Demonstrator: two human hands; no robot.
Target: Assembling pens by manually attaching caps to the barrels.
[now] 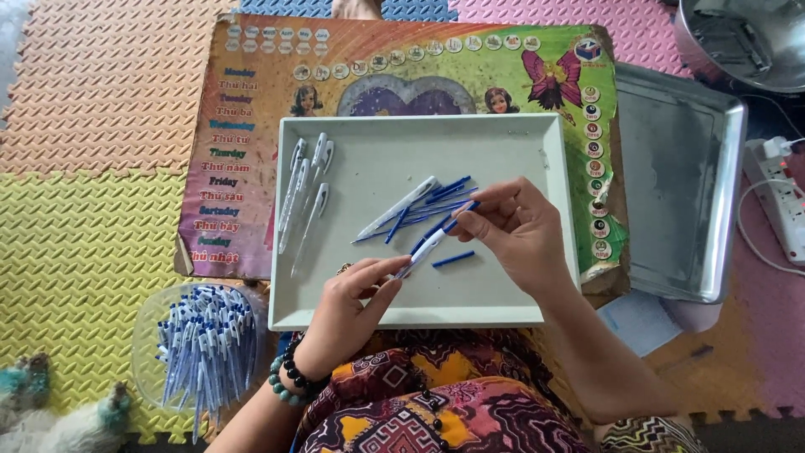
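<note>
A white rectangular tray [503,302] lies before me on a colourful board [243,92]. My left hand [352,306] pinches the lower end of a white and blue pen [428,246] over the tray. My right hand [511,226] grips the pen's blue upper part with its fingertips. Several white pen barrels [303,189] lie in a row at the tray's left. Another white barrel and several thin blue refills [419,205] lie in the tray's middle. One short blue piece [453,259] rests just below my right hand.
A clear round tub [201,348] full of white and blue pens stands at the lower left. A metal tray [683,210] lies to the right, a metal pot [746,42] behind it, and a white power strip [780,201] at the far right. Foam mats cover the floor.
</note>
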